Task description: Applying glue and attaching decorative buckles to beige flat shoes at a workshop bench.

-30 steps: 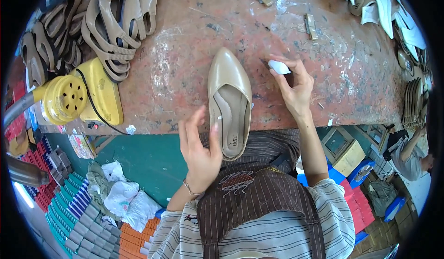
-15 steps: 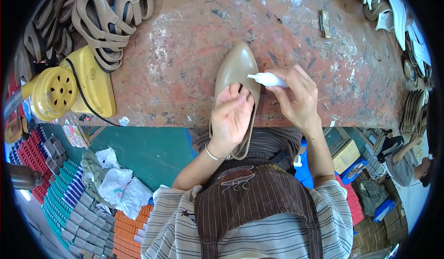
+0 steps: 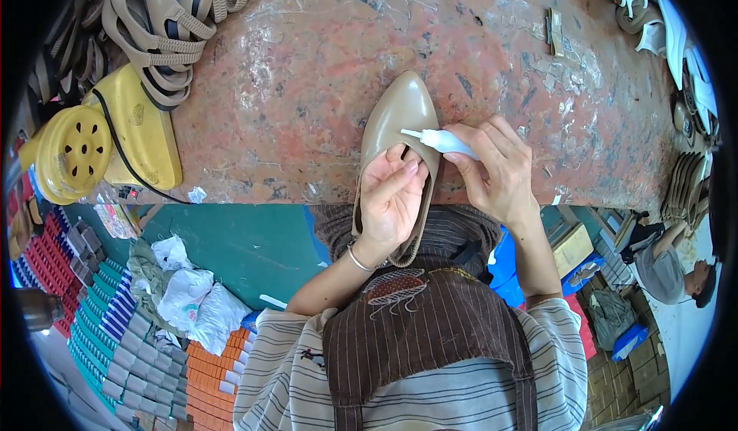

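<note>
- Tan pointed-toe shoe: on the workbench, toe outward, heel overhanging the front edge.
- Right hand: grasping a white nozzle bottle, tip at the vamp.
- Left hand: fingers at the shoe opening, obscuring the insole; grip cannot be determined.
- Bench left: yellow device with black cord, strappy sandals.
- Bench right: metal clip, white footwear parts.

The left hand lay palm up, its thumb angled across toward the fingers, while the right hand pinched between thumb and fingers, its forearm slanting inward.
</note>
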Available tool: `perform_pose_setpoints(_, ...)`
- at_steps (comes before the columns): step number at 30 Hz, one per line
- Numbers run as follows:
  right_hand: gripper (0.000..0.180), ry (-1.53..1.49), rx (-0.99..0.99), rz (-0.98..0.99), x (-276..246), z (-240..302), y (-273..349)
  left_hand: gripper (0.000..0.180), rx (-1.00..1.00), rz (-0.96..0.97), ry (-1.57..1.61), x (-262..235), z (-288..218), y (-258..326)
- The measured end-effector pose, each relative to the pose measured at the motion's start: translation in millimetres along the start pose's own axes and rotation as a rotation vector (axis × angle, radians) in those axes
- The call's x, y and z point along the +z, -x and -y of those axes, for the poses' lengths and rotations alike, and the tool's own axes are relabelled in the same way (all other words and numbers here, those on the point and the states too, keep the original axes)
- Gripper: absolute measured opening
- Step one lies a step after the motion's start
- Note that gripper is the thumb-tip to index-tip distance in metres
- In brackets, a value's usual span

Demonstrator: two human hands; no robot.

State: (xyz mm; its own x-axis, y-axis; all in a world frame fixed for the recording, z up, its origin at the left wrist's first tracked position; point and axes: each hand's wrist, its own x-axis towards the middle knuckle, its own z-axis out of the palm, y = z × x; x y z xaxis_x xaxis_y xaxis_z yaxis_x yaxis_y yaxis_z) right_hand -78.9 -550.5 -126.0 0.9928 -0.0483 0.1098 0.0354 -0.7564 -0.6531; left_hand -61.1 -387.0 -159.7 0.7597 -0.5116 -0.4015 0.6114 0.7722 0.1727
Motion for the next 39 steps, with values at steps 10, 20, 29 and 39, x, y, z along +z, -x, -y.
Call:
perform_pose_setpoints(10,0.018,0.016,-0.026,0.015,-2.9,4.9,-5.6,0.045,-0.005,-0.070,-0.045,5.3,0.1,-1.2)
perform_pose_setpoints(20,0.018,0.035,-0.011,0.046,-8.4,11.1,-8.2,0.038,-0.010,-0.062,-0.061,-1.0,0.2,0.3)
perform_pose_setpoints(29,0.016,-0.048,0.074,0.070,-19.2,4.3,-3.0,0.029,0.016,-0.121,-0.087,6.3,-0.5,-0.6)
perform_pose_setpoints(39,0.027,0.083,0.080,-0.201,17.3,-53.9,-11.3,0.008,0.031,-0.102,-0.071,1.0,-1.7,1.8)
